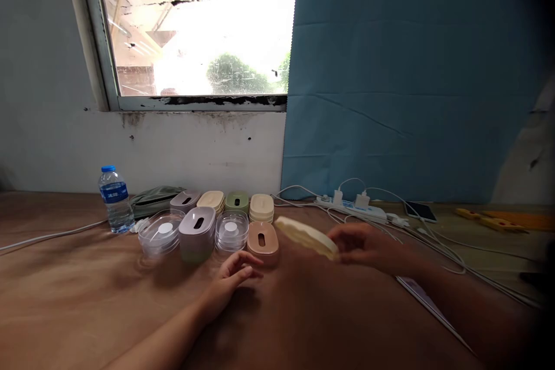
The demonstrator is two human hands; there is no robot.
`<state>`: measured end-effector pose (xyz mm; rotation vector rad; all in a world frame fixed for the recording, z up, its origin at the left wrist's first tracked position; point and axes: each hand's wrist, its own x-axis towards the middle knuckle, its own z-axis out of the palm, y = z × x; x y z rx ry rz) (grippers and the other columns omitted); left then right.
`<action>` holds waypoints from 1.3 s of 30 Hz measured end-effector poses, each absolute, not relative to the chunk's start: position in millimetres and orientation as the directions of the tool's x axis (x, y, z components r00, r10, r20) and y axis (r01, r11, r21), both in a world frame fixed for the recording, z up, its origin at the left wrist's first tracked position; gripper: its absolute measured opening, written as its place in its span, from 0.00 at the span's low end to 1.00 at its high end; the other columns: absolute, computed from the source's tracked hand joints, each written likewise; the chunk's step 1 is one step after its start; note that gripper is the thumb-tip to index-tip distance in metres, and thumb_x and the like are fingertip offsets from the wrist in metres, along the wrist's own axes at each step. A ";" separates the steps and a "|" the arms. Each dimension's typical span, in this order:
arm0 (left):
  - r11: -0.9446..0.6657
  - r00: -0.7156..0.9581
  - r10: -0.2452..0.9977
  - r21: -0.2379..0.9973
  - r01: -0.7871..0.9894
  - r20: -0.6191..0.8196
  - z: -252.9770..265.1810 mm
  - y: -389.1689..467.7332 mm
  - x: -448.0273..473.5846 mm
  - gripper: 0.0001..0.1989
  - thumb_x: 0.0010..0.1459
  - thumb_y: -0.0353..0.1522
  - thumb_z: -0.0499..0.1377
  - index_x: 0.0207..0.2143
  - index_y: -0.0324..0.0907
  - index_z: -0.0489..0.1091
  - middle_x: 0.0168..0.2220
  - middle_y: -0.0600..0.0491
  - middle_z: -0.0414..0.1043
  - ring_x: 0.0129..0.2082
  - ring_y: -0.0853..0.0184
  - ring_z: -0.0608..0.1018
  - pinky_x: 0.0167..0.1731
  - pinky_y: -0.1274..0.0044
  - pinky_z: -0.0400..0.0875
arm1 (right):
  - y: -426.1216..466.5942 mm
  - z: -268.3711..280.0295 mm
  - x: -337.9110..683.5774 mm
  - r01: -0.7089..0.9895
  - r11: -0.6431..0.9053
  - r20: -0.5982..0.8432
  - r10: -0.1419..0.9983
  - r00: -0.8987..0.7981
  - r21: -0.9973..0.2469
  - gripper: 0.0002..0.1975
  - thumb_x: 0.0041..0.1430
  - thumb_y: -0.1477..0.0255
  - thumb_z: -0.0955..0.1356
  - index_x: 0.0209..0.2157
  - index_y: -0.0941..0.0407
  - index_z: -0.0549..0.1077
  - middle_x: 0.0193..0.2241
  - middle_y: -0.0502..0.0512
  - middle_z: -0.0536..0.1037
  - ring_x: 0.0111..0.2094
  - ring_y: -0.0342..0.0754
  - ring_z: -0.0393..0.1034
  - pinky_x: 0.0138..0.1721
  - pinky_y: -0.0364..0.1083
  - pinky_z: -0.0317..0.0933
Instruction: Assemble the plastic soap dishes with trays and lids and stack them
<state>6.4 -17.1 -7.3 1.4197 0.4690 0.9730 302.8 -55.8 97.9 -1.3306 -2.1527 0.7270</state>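
Observation:
My right hand (366, 245) grips one end of a cream oval lid (307, 235), which it holds tilted above the table, underside partly showing. Thumb and fingers close on its right edge. My left hand (236, 273) hovers with curved fingers apart and nothing in them, just in front of a peach slotted box (262, 238). Left of that box stand stacked clear plastic containers (232, 231) and a lilac slotted box (198, 231). Behind them are a green slotted box (237, 201), cream lids in stacks (262, 207) and another lilac box (184, 201).
A water bottle (115, 199) stands at the left beside a dark green pouch (156, 201). More clear containers (161, 234) sit nearby. At the right lie a power strip (375, 214) with cables, a phone (420, 212) and yellow objects (503, 225). A wall with a window rises behind.

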 end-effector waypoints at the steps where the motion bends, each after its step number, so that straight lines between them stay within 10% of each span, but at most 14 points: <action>1: -0.084 0.568 0.790 0.958 -0.274 0.232 -8.9 -15.4 6.6 0.11 0.52 0.37 0.57 0.34 0.38 0.65 0.36 0.51 0.69 0.35 0.67 0.74 0.41 0.73 0.65 | -42.7 102.6 300.2 0.680 0.386 0.184 0.918 -0.353 -0.623 0.16 0.47 0.61 0.68 0.36 0.56 0.71 0.22 0.49 0.72 0.23 0.43 0.65 0.23 0.41 0.59; 8: 0.079 0.601 0.787 0.942 -0.326 0.142 -14.6 -11.2 13.0 0.14 0.45 0.38 0.61 0.27 0.36 0.63 0.21 0.54 0.68 0.20 0.72 0.71 0.25 0.79 0.63 | 81.3 93.6 255.4 0.847 0.468 0.476 0.821 -0.313 -0.250 0.13 0.48 0.71 0.66 0.38 0.58 0.73 0.32 0.55 0.74 0.26 0.44 0.65 0.31 0.43 0.59; 39: 0.175 0.583 0.809 0.917 -0.358 0.074 -20.9 -3.6 16.4 0.14 0.42 0.37 0.63 0.25 0.35 0.64 0.18 0.55 0.67 0.16 0.75 0.68 0.17 0.83 0.60 | 136.5 28.4 223.2 0.823 0.505 0.462 0.814 -0.352 -0.261 0.18 0.48 0.80 0.63 0.42 0.57 0.72 0.37 0.58 0.71 0.34 0.48 0.68 0.36 0.43 0.59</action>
